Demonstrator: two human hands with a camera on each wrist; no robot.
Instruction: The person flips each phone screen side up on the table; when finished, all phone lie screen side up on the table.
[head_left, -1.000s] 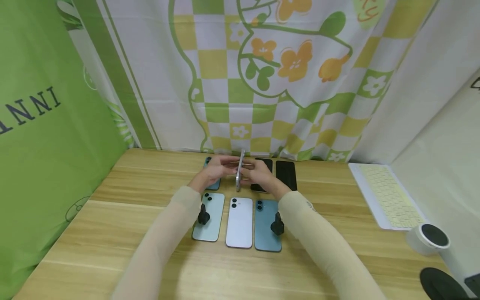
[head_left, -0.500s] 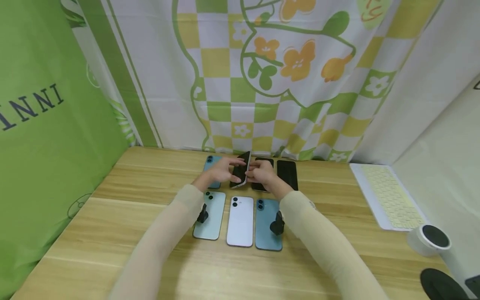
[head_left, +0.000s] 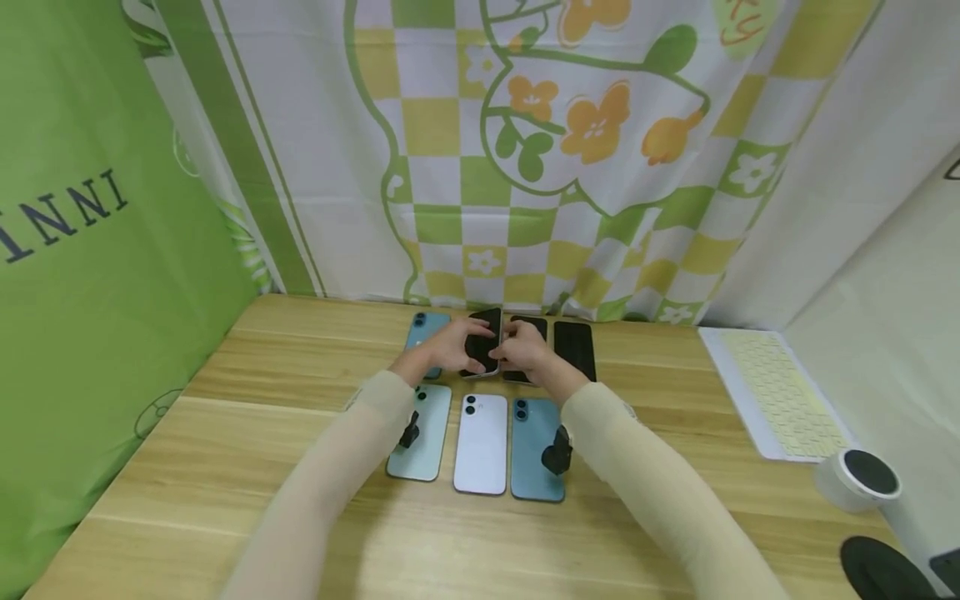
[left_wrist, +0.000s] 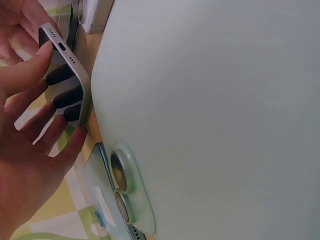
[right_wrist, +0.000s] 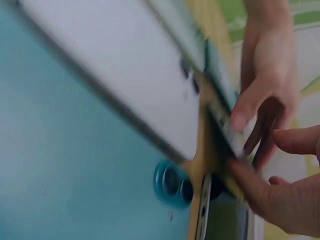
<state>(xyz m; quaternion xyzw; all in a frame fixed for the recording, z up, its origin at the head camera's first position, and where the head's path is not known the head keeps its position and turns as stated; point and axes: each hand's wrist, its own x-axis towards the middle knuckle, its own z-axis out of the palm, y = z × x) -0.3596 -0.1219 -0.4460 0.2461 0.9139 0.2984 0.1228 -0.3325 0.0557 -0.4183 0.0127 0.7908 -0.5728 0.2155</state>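
Observation:
A smartphone with a dark screen and silver edge (head_left: 483,349) is tilted, screen up, low over the back of the table. My left hand (head_left: 450,346) holds it from the left, thumb at its near end and fingertips at the screen; in the left wrist view the fingers are mirrored in the glass beside the port edge (left_wrist: 71,60). From the other side my right hand (head_left: 528,347) holds its right edge with thumb and fingers. A blue phone (head_left: 422,327) lies partly under the left wrist, and a black-screened phone (head_left: 536,326) is partly hidden by the right hand.
Another black-screened phone (head_left: 574,350) lies at the back right. The front row has a pale green phone (head_left: 422,450), a white phone (head_left: 480,450) and a teal phone (head_left: 531,467), backs up. A keyboard (head_left: 780,392) and white cylinder (head_left: 840,482) are at right; a curtain (head_left: 465,179) hangs behind.
The held phone was upright on its edge, then leaned with its screen facing left, and is now tipped lower with its screen up. Both hands have stayed on it.

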